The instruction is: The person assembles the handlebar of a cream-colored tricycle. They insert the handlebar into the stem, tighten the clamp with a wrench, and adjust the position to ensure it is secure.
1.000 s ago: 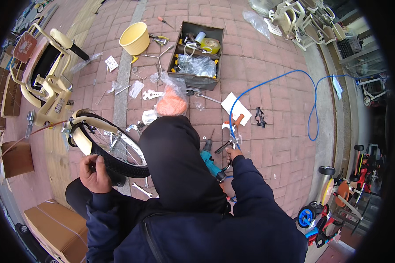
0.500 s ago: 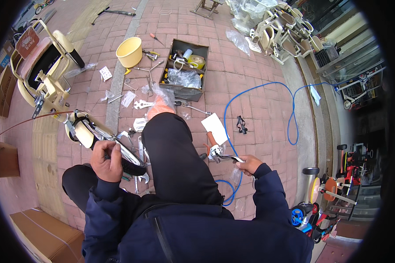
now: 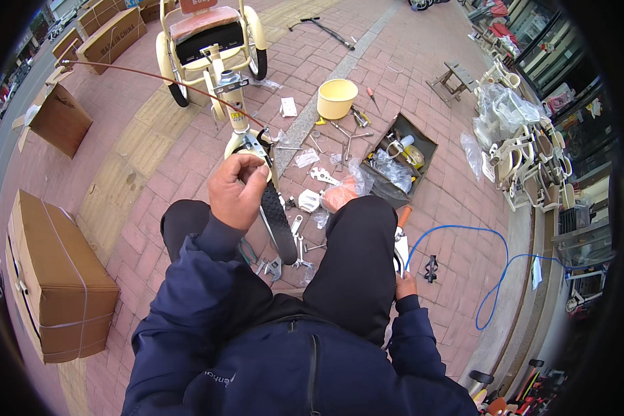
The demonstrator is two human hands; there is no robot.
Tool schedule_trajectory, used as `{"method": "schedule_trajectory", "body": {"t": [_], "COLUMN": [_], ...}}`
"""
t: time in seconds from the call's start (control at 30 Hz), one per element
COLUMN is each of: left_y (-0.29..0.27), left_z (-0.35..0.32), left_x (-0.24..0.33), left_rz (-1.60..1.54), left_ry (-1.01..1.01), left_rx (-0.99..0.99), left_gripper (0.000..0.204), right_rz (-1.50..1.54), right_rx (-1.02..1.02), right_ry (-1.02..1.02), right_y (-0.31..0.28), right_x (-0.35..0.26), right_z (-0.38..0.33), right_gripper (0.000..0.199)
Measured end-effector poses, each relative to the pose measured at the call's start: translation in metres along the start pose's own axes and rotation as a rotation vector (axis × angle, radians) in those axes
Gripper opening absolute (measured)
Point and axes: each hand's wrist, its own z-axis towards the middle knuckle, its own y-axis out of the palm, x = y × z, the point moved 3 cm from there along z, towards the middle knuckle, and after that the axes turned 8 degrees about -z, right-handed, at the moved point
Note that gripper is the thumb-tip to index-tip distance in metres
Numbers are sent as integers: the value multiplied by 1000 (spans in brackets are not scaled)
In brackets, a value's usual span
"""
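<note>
Left hand [image 3: 238, 191]: fingers curled closed, contents not discernible, over the tricycle front wheel [image 3: 277, 220]. Right hand [image 3: 406, 285]: gripping a brake lever [image 3: 398, 265] beside the right knee [image 3: 362, 225]; orange handlebar grip [image 3: 405, 216] just beyond.

**Mostly singles around you**

You have one bare left hand [image 3: 237, 193] and one bare right hand [image 3: 405, 286]. You face one cream metal tricycle [image 3: 237, 116] with three black-tyred wheels [image 3: 277, 220]. You can count one round pale-yellow plastic tub [image 3: 336, 100], one dark open rectangular toolbox [image 3: 388, 192], one orange-handled screwdriver [image 3: 370, 92], one silver three-armed wrench [image 3: 350, 137], one thin blue hose [image 3: 457, 226], one small black bracket-like part [image 3: 431, 269] and one low greyish stool [image 3: 459, 76]. You have at least five brown cardboard cartons [image 3: 76, 298]; overlap hides the exact number. Your cream-and-brown plastic parts [image 3: 534, 163] are too tangled to count.
</note>
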Motion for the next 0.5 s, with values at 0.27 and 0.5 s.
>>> {"method": "schedule_trajectory", "body": {"t": [0.27, 0.5], "left_y": [-72, -74], "left_z": [84, 80], "left_x": [-38, -69], "left_rz": [294, 317], "left_ry": [-119, -309], "left_rx": [-14, -141], "left_gripper": [22, 28], "right_rz": [-656, -535], "right_rx": [30, 15], "right_ry": [269, 296], "right_y": [21, -14], "right_x": [86, 35], "right_z": [17, 63], "right_gripper": [29, 29]}}
